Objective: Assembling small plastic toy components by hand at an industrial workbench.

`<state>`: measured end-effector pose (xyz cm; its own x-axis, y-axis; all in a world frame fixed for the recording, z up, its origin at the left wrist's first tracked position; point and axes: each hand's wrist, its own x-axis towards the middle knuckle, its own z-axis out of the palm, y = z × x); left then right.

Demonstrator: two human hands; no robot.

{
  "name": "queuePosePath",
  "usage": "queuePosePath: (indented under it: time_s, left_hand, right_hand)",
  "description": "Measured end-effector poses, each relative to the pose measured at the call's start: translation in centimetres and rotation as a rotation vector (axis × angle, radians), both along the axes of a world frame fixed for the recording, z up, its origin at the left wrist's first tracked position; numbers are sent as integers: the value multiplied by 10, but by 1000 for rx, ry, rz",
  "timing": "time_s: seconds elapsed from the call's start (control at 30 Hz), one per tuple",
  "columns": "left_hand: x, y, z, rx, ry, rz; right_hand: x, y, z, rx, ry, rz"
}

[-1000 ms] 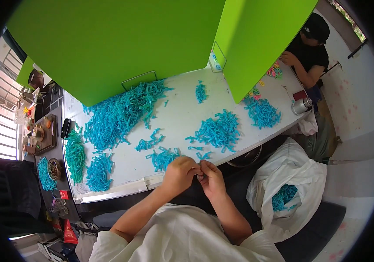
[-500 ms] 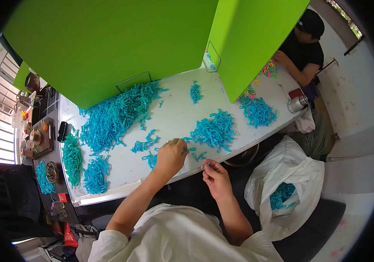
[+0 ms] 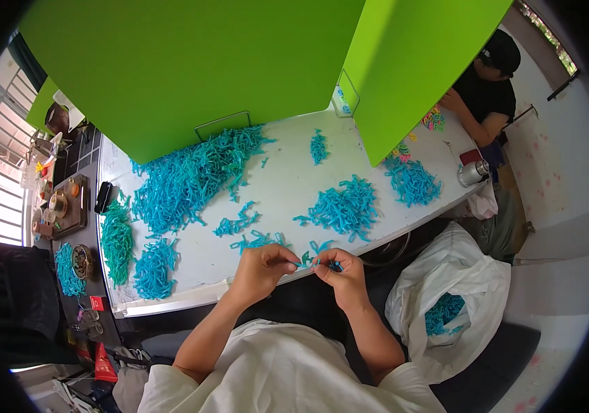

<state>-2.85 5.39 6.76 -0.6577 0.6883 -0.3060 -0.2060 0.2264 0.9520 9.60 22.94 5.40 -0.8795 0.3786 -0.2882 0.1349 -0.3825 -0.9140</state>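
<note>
My left hand (image 3: 261, 274) and my right hand (image 3: 344, 277) meet at the table's near edge, fingertips almost touching. The left pinches a small blue plastic piece (image 3: 299, 264) between thumb and forefinger. The right pinches another small blue piece (image 3: 316, 263), with darker blue bits (image 3: 335, 266) showing among its fingers. Their exact shape is too small to make out. Just beyond the hands lie a few loose pieces (image 3: 322, 245) and a small cluster (image 3: 260, 239). A larger blue pile (image 3: 344, 208) sits beyond my right hand.
Green panels (image 3: 198, 69) stand across the white table (image 3: 287, 179). A big blue heap (image 3: 191, 179) lies against one, with a green pile (image 3: 117, 241) at left. At right stand a metal flask (image 3: 473, 172) and a white sack (image 3: 411, 296) of blue pieces. A person (image 3: 490, 89) sits beyond.
My left hand has come back from over the table toward the near edge, beside the right hand. Both hands are now fingertip to fingertip with blue pieces. The view has shifted slightly.
</note>
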Motion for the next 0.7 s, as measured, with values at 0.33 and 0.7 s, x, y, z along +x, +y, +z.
queuePosePath:
  time_s: [0.33, 0.7]
  left_hand:
    - [9, 0, -19, 406, -108, -13]
    - [19, 5, -23, 417, -297, -53]
  right_hand:
    - [-2, 6, 17, 191, 99, 94]
    - [-1, 8, 15, 236, 71, 198]
